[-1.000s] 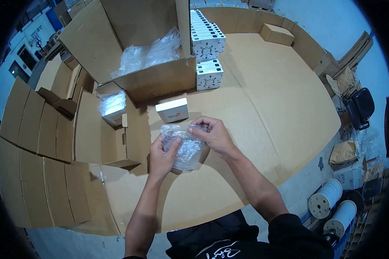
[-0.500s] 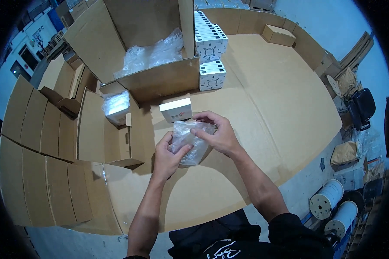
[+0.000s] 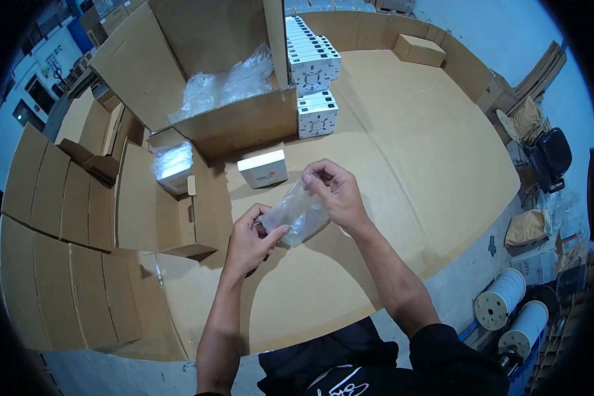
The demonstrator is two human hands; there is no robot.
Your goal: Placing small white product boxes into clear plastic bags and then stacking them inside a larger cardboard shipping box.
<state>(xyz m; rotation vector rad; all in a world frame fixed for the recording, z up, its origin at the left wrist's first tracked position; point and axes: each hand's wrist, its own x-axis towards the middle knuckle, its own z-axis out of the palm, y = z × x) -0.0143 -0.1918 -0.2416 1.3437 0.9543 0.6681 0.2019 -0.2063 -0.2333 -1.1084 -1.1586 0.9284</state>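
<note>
A clear bubble-wrap bag (image 3: 297, 214) is stretched between my two hands above the cardboard-covered table (image 3: 435, 171). My left hand (image 3: 252, 239) pinches its lower left side between thumb and fingers. At the upper right edge, my right hand (image 3: 333, 195) grips the plastic with its fingertips. Just beyond the bag lies a small white box (image 3: 263, 169), touched by neither hand. To the left, an open cardboard carton (image 3: 138, 198) holds a white box wrapped in clear bubble wrap (image 3: 173, 166).
A large open carton (image 3: 244, 125) with clear bubble-wrap bags (image 3: 224, 86) stands at the back. White boxes (image 3: 317, 113) are stacked beside it. A brown box (image 3: 420, 50) sits at the far right. Folded cardboard (image 3: 66, 290) lines the left side, and cable spools (image 3: 500, 299) stand below the table's right edge.
My right hand has moved up and right, pulling the bag's edge so that it spreads out flatter and more slanted. My left hand keeps its hold. The view has shifted slightly.
</note>
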